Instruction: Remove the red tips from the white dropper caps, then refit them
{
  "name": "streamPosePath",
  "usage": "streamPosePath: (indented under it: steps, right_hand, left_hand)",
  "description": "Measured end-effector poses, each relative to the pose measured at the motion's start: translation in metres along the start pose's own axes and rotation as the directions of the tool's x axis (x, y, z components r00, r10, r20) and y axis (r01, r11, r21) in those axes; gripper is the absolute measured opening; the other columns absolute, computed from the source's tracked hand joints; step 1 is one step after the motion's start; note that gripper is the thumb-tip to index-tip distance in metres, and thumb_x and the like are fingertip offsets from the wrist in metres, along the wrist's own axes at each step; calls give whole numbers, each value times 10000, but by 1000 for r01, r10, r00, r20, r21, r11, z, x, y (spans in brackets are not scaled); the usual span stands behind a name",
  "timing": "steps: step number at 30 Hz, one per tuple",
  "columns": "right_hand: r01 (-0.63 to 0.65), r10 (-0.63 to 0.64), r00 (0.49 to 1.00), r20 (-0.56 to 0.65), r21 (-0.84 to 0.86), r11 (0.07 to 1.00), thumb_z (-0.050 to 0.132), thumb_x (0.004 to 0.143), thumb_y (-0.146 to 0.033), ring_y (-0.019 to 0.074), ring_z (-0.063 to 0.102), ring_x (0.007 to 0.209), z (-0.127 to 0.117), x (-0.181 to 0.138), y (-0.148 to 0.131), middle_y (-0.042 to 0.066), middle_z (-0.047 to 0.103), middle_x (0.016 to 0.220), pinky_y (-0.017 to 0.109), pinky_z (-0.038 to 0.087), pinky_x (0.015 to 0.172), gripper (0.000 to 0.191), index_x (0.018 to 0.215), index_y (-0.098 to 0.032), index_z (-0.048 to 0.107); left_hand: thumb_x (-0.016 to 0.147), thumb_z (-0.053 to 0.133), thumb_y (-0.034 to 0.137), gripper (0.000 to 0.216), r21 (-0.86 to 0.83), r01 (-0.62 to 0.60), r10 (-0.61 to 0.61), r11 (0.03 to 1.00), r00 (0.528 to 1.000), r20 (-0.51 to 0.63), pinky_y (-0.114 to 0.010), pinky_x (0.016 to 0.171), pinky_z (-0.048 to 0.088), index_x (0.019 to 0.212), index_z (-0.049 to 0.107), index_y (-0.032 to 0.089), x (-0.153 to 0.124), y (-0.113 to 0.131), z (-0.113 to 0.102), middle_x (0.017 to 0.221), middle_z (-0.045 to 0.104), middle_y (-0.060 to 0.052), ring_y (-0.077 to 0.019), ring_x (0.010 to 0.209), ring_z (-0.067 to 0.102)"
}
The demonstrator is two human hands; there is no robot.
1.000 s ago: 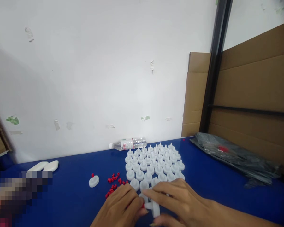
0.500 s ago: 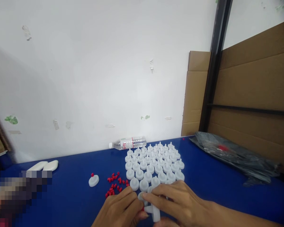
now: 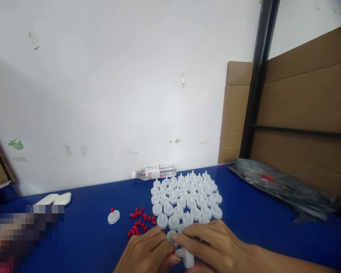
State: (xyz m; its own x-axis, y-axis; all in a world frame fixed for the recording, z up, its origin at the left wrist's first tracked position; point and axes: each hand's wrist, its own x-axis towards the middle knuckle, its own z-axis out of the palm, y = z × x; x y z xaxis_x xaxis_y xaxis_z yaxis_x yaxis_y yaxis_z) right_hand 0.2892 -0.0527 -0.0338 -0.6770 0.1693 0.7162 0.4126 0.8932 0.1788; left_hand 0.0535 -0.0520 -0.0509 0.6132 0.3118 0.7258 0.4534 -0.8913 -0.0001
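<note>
Low in the view, my right hand (image 3: 213, 244) is closed around a white nozzle cap (image 3: 189, 259), which lies on its side with its spout toward the left. My left hand (image 3: 150, 250) pinches a small red tip cap (image 3: 174, 251) against that spout; the fingers mostly cover it. Just beyond my hands, rows of white nozzle caps (image 3: 180, 203) stand upright with spouts up. Loose red tip caps (image 3: 136, 227) are scattered left of the rows. Farther left stands one white nozzle cap with a red tip (image 3: 113, 217).
A clear plastic bottle (image 3: 155, 172) lies against the wall behind the rows. A grey plastic bag (image 3: 281, 189) lies at the right on the blue table (image 3: 85, 235). Two white rounded objects (image 3: 63, 199) sit at the left, near a pixelated area. Cardboard (image 3: 307, 94) stands at the right.
The red tip cap and the spout are still held together, with the fingers nearly unchanged. The whole scene has shifted very slightly to the right in view.
</note>
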Motion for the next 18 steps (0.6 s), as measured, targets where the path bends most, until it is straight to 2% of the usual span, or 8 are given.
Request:
streamPosePath:
  steps: [5, 7, 9, 11, 13, 14, 15, 18]
  right_hand:
    - [-56, 55, 998, -32, -19, 998, 430, 1099, -447, 141, 754, 858, -1, 4, 1, 60, 761, 1012, 241, 571, 661, 406, 1329, -143, 566]
    - [-107, 106, 994, -30, -21, 994, 420, 1093, -496, 160, 751, 935, -2, 4, 3, 80, 761, 1090, 256, 578, 718, 474, 1400, -148, 515]
    - [-163, 163, 986, -12, 9, 987, 412, 1089, -515, 185, 737, 999, -2, 3, 5, 106, 745, 1155, 278, 580, 749, 519, 1453, -148, 460]
    - [-199, 198, 980, 25, 50, 979, 456, 1078, -447, 199, 722, 1005, -1, 2, 8, 98, 727, 1181, 295, 574, 748, 429, 1423, -196, 495]
    - [-208, 202, 977, 69, 85, 974, 520, 1048, -339, 206, 701, 1019, 0, 0, 11, 81, 708, 1199, 323, 568, 803, 312, 1338, -240, 571]
    - [-202, 193, 977, 97, 104, 974, 545, 1031, -299, 210, 687, 1046, 1, 0, 12, 81, 697, 1217, 340, 561, 847, 291, 1312, -246, 594]
    - [-194, 179, 976, 125, 123, 973, 562, 1019, -273, 214, 671, 1083, 2, 0, 12, 87, 685, 1241, 359, 550, 897, 291, 1306, -244, 604]
    - [-163, 130, 970, 205, 154, 975, 567, 1016, -244, 221, 629, 1172, 3, 3, 13, 111, 660, 1300, 404, 506, 1003, 308, 1321, -224, 609]
  left_hand:
    - [1089, 421, 260, 263, -46, 71, -71, 996, 997, -20, -238, 518, 445, 895, 592, 212, 3, -2, -6, 705, 641, -15, -149, 611, 595]
    - [1075, 434, 225, 201, -108, 109, -116, 988, 992, -53, -235, 581, 481, 971, 606, 215, 7, -5, -13, 751, 662, -11, -145, 650, 617]
    - [1060, 468, 197, 140, -100, 183, -191, 978, 978, -79, -236, 660, 508, 1059, 607, 216, 11, -12, -23, 840, 692, -14, -143, 719, 645]
    - [1048, 499, 194, 121, 32, 224, -218, 974, 967, -129, -255, 712, 514, 1101, 606, 215, 13, -26, -34, 921, 707, -26, -158, 787, 655]
    - [1046, 506, 229, 130, 255, 231, -200, 939, 969, -142, -305, 750, 511, 1099, 623, 210, 12, -44, -43, 955, 715, -39, -197, 841, 651]
    - [1052, 478, 249, 178, 361, 239, -212, 901, 971, -113, -346, 781, 512, 1114, 637, 199, 11, -54, -47, 971, 718, -55, -226, 873, 651]
    - [1060, 441, 254, 226, 438, 276, -279, 856, 958, -58, -386, 823, 513, 1122, 647, 184, 10, -64, -51, 993, 718, -74, -253, 918, 648]
    - [1064, 358, 239, 335, 591, 320, -475, 741, 871, 123, -462, 908, 491, 1115, 679, 157, 3, -87, -58, 1058, 715, -122, -307, 1034, 622]
